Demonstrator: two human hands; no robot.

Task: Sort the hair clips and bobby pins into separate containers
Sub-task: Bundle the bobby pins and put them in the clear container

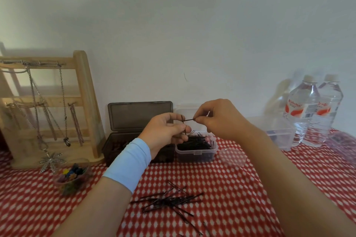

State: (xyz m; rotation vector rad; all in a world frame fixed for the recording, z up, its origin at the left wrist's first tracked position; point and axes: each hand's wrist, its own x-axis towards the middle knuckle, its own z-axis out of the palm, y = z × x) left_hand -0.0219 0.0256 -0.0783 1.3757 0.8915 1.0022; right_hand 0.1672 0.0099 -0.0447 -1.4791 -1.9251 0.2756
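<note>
Bobby pins [169,201] lie in a messy pile on the near part of the red-and-white checked cloth [231,188], w/ more already in the small clear box [196,150] farther back. Two pins are up in the air betw. both hands, just above that box. Left hand [165,131] has its fingertips pinched shut on an upright pin [183,124]. Right hand [217,119] has thumb and finger pinched on the end of a pin lying sideways [188,120]. The two pins cross, so they look hooked together.

What could go wrong: the pins are thin, smooth metal wire, so one could slip out and drop, maybe into the dark brown box [138,134] on the left, which would mix the sorts up. A hard tug could bend a pin. The clear box is heaped, w/ pins poking over the rim, so a bump from a wrist could flick some out.

Box plastic looks hard and shiny. Cloth looks soft and a bit wrinkly, so pins can hide in folds. Near left, a small clear cup [72,177] holds tiny bright clips, bumpy and many colours. Far left stands a wood rack [82,102] w/ hanging chains. Far right, two water bottles [316,109].
</note>
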